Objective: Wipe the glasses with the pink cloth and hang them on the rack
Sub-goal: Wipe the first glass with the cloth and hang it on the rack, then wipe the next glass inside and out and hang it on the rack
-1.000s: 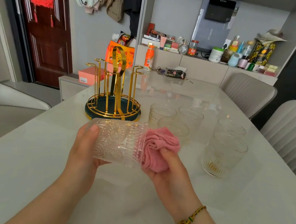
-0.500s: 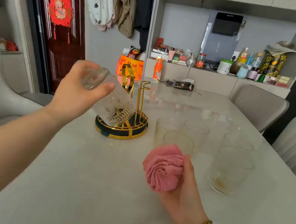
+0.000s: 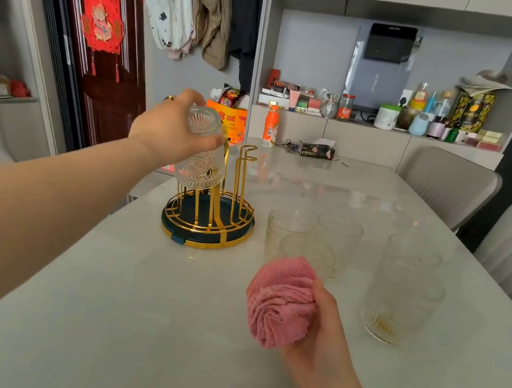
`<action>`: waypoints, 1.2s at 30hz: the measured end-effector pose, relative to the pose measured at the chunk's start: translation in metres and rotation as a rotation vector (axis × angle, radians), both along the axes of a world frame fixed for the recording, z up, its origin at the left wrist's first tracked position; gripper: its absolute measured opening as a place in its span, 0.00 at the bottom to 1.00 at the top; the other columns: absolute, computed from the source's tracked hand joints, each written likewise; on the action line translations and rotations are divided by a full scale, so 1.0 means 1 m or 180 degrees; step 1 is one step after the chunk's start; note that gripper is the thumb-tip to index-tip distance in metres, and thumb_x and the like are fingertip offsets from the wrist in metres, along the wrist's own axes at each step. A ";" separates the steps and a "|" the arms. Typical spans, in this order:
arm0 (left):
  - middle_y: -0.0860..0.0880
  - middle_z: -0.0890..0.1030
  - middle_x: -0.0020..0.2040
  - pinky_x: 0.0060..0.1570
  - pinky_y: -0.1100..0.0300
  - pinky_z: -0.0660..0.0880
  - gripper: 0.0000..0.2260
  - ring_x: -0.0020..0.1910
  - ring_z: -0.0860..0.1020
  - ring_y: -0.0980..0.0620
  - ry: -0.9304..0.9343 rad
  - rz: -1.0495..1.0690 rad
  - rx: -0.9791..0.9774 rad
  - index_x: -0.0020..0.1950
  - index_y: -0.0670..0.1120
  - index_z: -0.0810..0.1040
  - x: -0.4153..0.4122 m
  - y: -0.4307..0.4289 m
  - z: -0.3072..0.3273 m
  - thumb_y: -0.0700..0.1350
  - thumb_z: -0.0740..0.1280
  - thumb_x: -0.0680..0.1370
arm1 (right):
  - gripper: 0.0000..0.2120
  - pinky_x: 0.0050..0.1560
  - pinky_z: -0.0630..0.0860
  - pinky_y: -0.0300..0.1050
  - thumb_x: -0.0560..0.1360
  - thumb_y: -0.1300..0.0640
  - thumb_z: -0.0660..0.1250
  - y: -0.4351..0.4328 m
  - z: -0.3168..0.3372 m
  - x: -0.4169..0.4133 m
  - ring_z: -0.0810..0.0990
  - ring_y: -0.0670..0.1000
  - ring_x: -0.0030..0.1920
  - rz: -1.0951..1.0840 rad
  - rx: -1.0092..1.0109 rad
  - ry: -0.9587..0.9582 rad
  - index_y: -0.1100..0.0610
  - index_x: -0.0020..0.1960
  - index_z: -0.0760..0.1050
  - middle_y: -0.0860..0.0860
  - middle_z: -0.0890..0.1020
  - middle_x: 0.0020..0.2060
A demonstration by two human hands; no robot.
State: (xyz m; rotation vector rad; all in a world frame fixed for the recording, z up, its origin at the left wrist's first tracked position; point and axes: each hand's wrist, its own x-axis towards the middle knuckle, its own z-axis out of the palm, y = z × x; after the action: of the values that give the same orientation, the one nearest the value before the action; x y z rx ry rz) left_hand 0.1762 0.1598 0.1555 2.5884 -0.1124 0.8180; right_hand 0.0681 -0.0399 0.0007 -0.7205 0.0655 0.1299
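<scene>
My left hand point(image 3: 172, 130) grips a clear embossed glass point(image 3: 203, 154) upside down over the gold wire rack point(image 3: 209, 217), its mouth low over a left prong. The rack has a dark round base and stands on the white table point(image 3: 135, 308). My right hand point(image 3: 324, 330) holds the bunched pink cloth point(image 3: 280, 304) above the table, nearer to me. Several more clear glasses stand upright to the right of the rack: a group of three point(image 3: 310, 243) and two others point(image 3: 402, 297).
Two grey chairs point(image 3: 445, 179) line the table's right side. An orange bottle point(image 3: 270, 125), keys and a dark packet point(image 3: 315, 151) lie at the table's far end. A cluttered shelf point(image 3: 382, 112) runs behind, and a dark red door point(image 3: 105, 43) stands to the left.
My left hand carried the glass away from the cloth to the rack and turned it mouth down over a prong. My right hand kept the cloth and drew back slightly.
</scene>
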 end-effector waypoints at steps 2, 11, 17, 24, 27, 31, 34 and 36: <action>0.41 0.73 0.64 0.47 0.52 0.70 0.29 0.60 0.73 0.42 0.0108 -0.0012 -0.0062 0.68 0.47 0.63 0.006 -0.001 -0.002 0.58 0.67 0.72 | 0.47 0.45 0.81 0.52 0.35 0.45 0.82 0.000 0.000 0.000 0.82 0.59 0.48 -0.0045 0.0049 -0.0004 0.60 0.52 0.76 0.60 0.84 0.45; 0.43 0.74 0.64 0.46 0.56 0.69 0.30 0.60 0.73 0.43 0.0730 -0.0161 0.0179 0.68 0.47 0.65 0.029 -0.006 -0.030 0.57 0.70 0.70 | 0.25 0.27 0.78 0.45 0.46 0.50 0.79 0.000 0.008 -0.006 0.83 0.54 0.30 -0.0069 0.0164 -0.0067 0.61 0.37 0.77 0.57 0.82 0.29; 0.46 0.70 0.68 0.59 0.50 0.69 0.29 0.65 0.69 0.44 0.1032 -0.0225 -0.0009 0.68 0.49 0.67 0.040 0.002 -0.041 0.59 0.68 0.71 | 0.09 0.26 0.78 0.42 0.72 0.55 0.58 -0.001 0.012 -0.010 0.81 0.51 0.27 -0.0096 0.0067 -0.0016 0.61 0.42 0.71 0.55 0.81 0.26; 0.45 0.60 0.74 0.63 0.45 0.67 0.35 0.70 0.63 0.42 0.1028 -0.0086 0.0623 0.73 0.50 0.61 0.022 0.000 -0.040 0.63 0.65 0.70 | 0.09 0.24 0.76 0.40 0.72 0.56 0.58 -0.001 0.014 -0.010 0.81 0.50 0.25 -0.0122 0.0014 0.0122 0.61 0.40 0.71 0.53 0.80 0.24; 0.47 0.67 0.70 0.58 0.50 0.69 0.26 0.68 0.66 0.45 0.0094 -0.0205 0.0512 0.68 0.48 0.69 -0.014 -0.006 -0.049 0.58 0.64 0.73 | 0.09 0.25 0.76 0.39 0.65 0.55 0.61 -0.002 0.014 -0.010 0.81 0.49 0.26 -0.0055 -0.0078 0.0119 0.60 0.39 0.72 0.52 0.80 0.24; 0.54 0.75 0.57 0.53 0.68 0.63 0.16 0.56 0.71 0.59 0.0673 -0.1347 -0.0149 0.56 0.49 0.78 -0.066 -0.027 -0.079 0.54 0.68 0.71 | 0.10 0.32 0.77 0.43 0.52 0.56 0.71 0.000 0.014 -0.012 0.82 0.52 0.33 0.0061 -0.0213 0.0174 0.59 0.31 0.79 0.55 0.82 0.29; 0.62 0.74 0.50 0.47 0.78 0.63 0.12 0.49 0.71 0.70 0.1493 -0.1990 -0.0420 0.46 0.57 0.77 -0.088 -0.043 -0.095 0.57 0.70 0.65 | 0.33 0.33 0.79 0.43 0.37 0.50 0.80 0.000 0.014 -0.014 0.84 0.54 0.39 0.0276 -0.0286 0.0002 0.60 0.40 0.82 0.58 0.84 0.38; 0.62 0.75 0.48 0.45 0.83 0.62 0.07 0.46 0.69 0.77 0.1512 -0.2123 -0.0586 0.43 0.56 0.78 -0.091 -0.049 -0.102 0.52 0.72 0.66 | 0.46 0.37 0.80 0.44 0.37 0.47 0.81 -0.002 0.011 -0.015 0.84 0.55 0.43 0.0441 -0.0341 -0.0063 0.62 0.53 0.77 0.60 0.84 0.43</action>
State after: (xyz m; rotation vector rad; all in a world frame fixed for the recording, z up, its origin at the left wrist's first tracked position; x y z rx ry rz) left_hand 0.0848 0.1112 0.0538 2.2632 -0.6730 -0.0271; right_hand 0.0528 -0.0423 0.0119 -0.8333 0.0035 0.2531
